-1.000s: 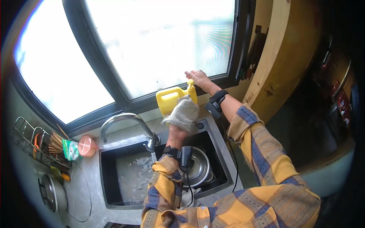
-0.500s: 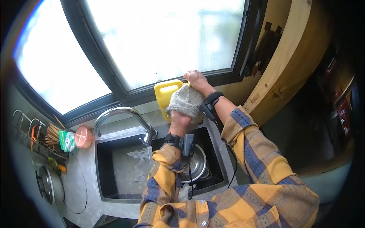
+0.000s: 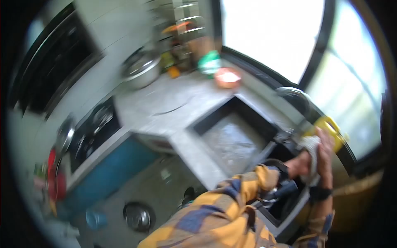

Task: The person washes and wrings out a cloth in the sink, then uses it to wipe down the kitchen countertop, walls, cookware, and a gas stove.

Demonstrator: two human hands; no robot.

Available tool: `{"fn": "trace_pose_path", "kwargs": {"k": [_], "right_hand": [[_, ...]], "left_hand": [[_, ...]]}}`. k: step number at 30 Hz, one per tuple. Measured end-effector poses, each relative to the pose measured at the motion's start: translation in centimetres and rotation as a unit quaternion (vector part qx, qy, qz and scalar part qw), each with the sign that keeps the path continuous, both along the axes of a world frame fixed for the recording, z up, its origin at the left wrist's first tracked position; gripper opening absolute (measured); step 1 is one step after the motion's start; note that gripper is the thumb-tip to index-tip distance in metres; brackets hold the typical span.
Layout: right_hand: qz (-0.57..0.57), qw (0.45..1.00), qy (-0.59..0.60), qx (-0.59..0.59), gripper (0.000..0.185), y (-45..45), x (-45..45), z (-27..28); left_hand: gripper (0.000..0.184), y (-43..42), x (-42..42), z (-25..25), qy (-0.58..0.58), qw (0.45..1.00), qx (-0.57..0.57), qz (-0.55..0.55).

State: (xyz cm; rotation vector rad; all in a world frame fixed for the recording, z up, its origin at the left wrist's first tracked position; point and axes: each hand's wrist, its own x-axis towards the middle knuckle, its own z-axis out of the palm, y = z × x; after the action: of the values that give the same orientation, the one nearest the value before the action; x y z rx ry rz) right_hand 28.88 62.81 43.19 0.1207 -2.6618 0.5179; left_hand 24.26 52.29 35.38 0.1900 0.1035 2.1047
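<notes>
A pale grey cloth (image 3: 311,144) is pressed between my two hands beside the sink's right basin. My left hand (image 3: 300,162) grips it from the left, with its fingers mostly hidden in the fabric. On the other side my right hand (image 3: 325,149) is closed against the cloth, its fingers pointing up, though motion blurs them. Just behind the hands stands a yellow plastic jug (image 3: 338,140) on the sill side. The chrome faucet (image 3: 298,96) arches up left of it. Below my wrists lies the dark right basin (image 3: 285,151), partly covered by my arms.
Water stands in the left sink basin (image 3: 231,136). A pink round container (image 3: 227,77), a green-and-white packet (image 3: 209,64) and a lidded pot (image 3: 142,70) sit along the grey counter (image 3: 165,103). At left is a stove (image 3: 96,128); a metal pan lid or bowl (image 3: 138,217) lies on the floor.
My view has swung left, bringing the stove and floor in. My right hand has come down from the jug's top side onto the cloth, alongside my left hand.
</notes>
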Motion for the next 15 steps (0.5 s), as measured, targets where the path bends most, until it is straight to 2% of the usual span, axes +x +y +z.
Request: {"fn": "trace_pose_path", "kwargs": {"k": [1, 3, 5, 6, 7, 9, 10, 12, 15], "right_hand": [[-0.018, 0.999, -0.005, 0.032, 0.048, 1.1, -1.3, -1.0], [-0.066, 0.997, -0.040, 0.030, 0.047, -2.2, -1.3, 1.1], [-0.080, 0.995, -0.009, -0.052, 0.047, -7.5, -1.1, 2.4], [-0.058, 0.998, -0.005, 0.006, 0.045, -10.5, -1.3, 2.7], [-0.031, 0.999, -0.013, 0.003, 0.046, -14.3, -1.2, 2.9], [0.066, 0.993, 0.001, -0.098, 0.049, -23.2, -1.6, 1.6], [0.072, 0.997, -0.020, -0.015, 0.053, -27.2, -1.8, 0.9], [0.162, 0.987, -0.015, -0.017, 0.061, -35.1, -3.1, -1.2], [0.259, 0.965, -0.015, 0.035, 0.060, -46.6, -6.5, -1.1]], "left_hand": [[0.038, 0.1, -0.4, -0.8, 0.004, 1.000, 0.021, 0.013], [0.036, -4.7, 0.3, -0.3, 0.013, 0.997, 0.077, 0.026], [0.035, -10.5, 0.6, 0.0, 0.018, 0.990, 0.131, 0.049], [0.034, -13.3, 0.2, 0.0, 0.022, 0.986, 0.152, 0.066], [0.033, -16.2, -0.2, -0.1, 0.025, 0.981, 0.171, 0.083], [0.032, -22.8, -1.0, 0.0, 0.031, 0.970, 0.209, 0.119], [0.031, -26.0, -1.7, 0.1, 0.037, 0.964, 0.224, 0.138], [0.029, -32.7, -2.6, -0.2, 0.047, 0.950, 0.251, 0.177], [0.027, -42.4, -3.6, -0.8, 0.051, 0.932, 0.271, 0.235]]}}
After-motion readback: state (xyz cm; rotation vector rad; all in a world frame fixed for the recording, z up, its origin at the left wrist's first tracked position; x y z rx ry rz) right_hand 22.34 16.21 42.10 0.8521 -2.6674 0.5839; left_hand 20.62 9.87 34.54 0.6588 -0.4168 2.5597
